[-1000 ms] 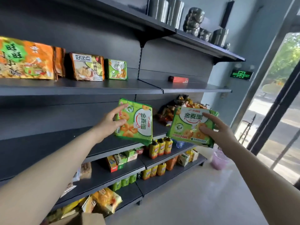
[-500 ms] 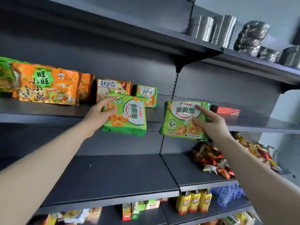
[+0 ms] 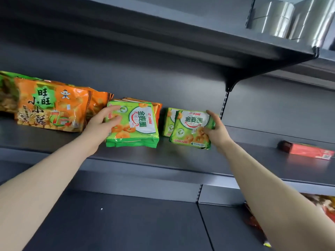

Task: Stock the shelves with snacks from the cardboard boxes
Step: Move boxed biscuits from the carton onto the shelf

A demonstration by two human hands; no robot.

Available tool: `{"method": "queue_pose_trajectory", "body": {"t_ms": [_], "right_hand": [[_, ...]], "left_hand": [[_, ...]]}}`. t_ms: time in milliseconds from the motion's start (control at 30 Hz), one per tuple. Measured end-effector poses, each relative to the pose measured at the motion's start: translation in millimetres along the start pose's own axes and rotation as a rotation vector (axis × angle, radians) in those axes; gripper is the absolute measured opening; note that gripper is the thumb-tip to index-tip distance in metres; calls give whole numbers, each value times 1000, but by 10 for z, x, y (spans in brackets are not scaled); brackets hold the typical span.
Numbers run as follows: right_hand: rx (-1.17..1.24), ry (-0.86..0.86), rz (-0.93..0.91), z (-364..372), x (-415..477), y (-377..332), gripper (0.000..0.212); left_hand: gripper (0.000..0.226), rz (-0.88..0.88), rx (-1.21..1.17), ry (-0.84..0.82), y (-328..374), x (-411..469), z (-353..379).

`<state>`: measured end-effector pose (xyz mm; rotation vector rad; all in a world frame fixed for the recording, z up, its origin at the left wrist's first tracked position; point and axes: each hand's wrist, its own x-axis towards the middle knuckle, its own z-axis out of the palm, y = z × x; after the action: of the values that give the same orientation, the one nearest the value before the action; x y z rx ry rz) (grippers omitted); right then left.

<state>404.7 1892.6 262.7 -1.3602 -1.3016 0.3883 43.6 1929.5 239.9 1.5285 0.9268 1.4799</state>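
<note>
Your left hand (image 3: 102, 124) grips the left green pack (image 3: 135, 126) by its left edge, fingers curled over the top corner and thumb pressed on the printed front. That pack is turned sideways, so its lettering runs vertically, and its lower edge is down at the surface of the middle shelf (image 3: 163, 160); you cannot tell whether it already rests there. It covers most of an orange pack (image 3: 156, 107) standing behind it.

Your right hand (image 3: 216, 132) pinches the right green pack (image 3: 191, 130) along its right edge, thumb at the upper corner and fingers folded onto the front. This pack is upright with a slight tilt, lettering level, its bottom edge also at the shelf surface. A third green pack (image 3: 169, 122) stands just behind it, overlapped on its right side.

Both held packs sit near each other with a narrow gap between them. A large orange bag (image 3: 50, 105) stands to the left of your left hand. A red box (image 3: 308, 151) lies flat on the same shelf, well apart to the right. Steel containers (image 3: 282, 20) stand on the upper shelf (image 3: 217, 57).
</note>
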Motion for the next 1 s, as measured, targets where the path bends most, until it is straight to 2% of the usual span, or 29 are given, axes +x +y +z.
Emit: {"method": "queue_pose_trajectory", "body": {"t_ms": [133,233,300,467,533,600,667,733,800,867,933,1000], "right_hand": [[132,-65,-22,169,444,142,68],[44,-178,-13,240,727,300,67],[-59,-193,10,257,880,439,67],[-338,-96,9,223,986,516,60],[-407,25,-133,170,996,425,58],[-350,95,-253,119,976,297,43],[-130,-17,-158,53,890,118,26],[156,-321,69,-7,780,-32,38],[289,-561,171,-64,686,-115,46],[358,-625,183,-106,676,-60,48],[356,-582,166,-197,730,17,44],[280,-569,110,-329,831,101,38]], "left_hand": [[33,-51,-47,82,-80,17,-45],[32,-9,-15,147,-96,35,-32],[32,4,2,177,-82,49,2],[31,48,31,225,11,35,305],[32,75,78,230,54,40,514],[33,110,97,236,92,64,746],[36,171,87,256,115,106,1020],[41,212,63,252,150,144,1327],[56,218,12,215,129,217,1596],[75,188,-15,154,103,253,1795],[94,121,-6,114,75,267,1895],[98,51,27,116,29,249,1914]]}}
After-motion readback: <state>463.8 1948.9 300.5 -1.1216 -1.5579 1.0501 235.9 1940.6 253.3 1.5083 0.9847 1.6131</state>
